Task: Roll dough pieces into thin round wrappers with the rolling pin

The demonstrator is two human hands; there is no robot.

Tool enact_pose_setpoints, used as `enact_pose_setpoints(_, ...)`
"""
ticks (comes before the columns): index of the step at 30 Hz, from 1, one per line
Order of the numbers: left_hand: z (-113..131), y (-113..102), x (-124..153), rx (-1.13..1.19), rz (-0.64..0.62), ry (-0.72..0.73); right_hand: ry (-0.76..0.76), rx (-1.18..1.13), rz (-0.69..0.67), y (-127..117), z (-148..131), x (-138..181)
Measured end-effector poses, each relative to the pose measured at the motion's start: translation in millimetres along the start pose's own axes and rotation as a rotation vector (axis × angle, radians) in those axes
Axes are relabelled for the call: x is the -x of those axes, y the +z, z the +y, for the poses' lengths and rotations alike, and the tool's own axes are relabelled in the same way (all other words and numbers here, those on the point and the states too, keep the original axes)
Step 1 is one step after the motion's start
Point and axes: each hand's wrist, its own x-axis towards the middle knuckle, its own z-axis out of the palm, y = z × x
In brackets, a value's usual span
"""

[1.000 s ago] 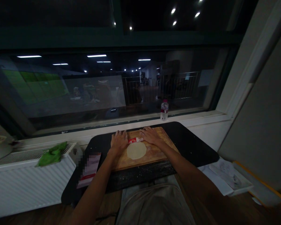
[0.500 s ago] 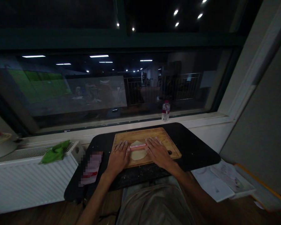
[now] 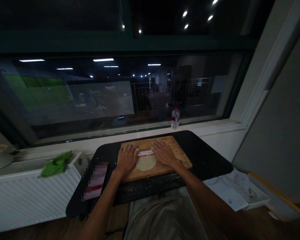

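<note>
A round, flat sheet of pale dough [image 3: 146, 163] lies on the wooden cutting board [image 3: 184, 156]. Across its far edge rests a short roller with red and white print [image 3: 145, 152], which looks like a rolling pin. My left hand [image 3: 127, 157] presses on the roller's left end, its fingers laid forward over it. On the right end my right hand [image 3: 163, 152] lies flat, fingers stretched out and slightly spread. Both ends of the roller are hidden under my palms. White flour shows on my fingers.
The board sits on a black table [image 3: 205, 160] with pale crumbs near its front edge. A pink packet [image 3: 97, 180], partly blurred, lies at the left. Beyond are a water bottle [image 3: 175, 118] on the sill, a green cloth [image 3: 56, 164] on the radiator [image 3: 32, 193] and white papers [image 3: 225, 191] at right.
Both hands have pushed the roller away from me, from the middle of the dough to its far edge. More of the dough sheet shows in front of it.
</note>
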Motion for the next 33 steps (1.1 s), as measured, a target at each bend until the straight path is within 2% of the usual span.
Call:
enact_pose_setpoints(4, 0, -2, -8, -0.035, -0.007, -0.006, -0.010, -0.011, 0.005, -1, 4, -10)
enact_pose_setpoints(10, 0, 5, -8, -0.012, 0.092, -0.027, -0.146, -0.094, -0.011, -4, 11, 0)
enact_pose_setpoints(14, -1, 4, -8, 0.101, 0.270, -0.109, -0.065, -0.105, -0.018, 0, 9, 0)
enact_pose_setpoints(16, 0, 4, -9, 0.150, 0.310, -0.136, 0.025, -0.092, 0.017, 5, 9, -1)
enact_pose_setpoints(18, 1, 6, -8, 0.239, 0.266, -0.104, 0.105, -0.080, 0.052, 8, 11, -2)
enact_pose_setpoints(20, 3, 11, -7, 0.371, 0.163, -0.019, 0.138, -0.074, 0.063, 10, 13, -1)
enact_pose_setpoints(22, 4, 17, -6, 0.471, 0.071, 0.052, 0.135, -0.065, 0.054, 10, 15, 0)
enact_pose_setpoints(24, 5, 21, -6, 0.516, 0.030, 0.074, 0.101, -0.054, 0.034, 9, 16, 0)
enact_pose_setpoints(28, 7, 24, -7, 0.585, -0.001, 0.018, 0.031, -0.052, -0.001, 9, 17, 1)
enact_pose_setpoints(33, 12, 26, -13, 0.589, -0.024, -0.082, 0.053, -0.067, 0.016, 11, 16, 2)
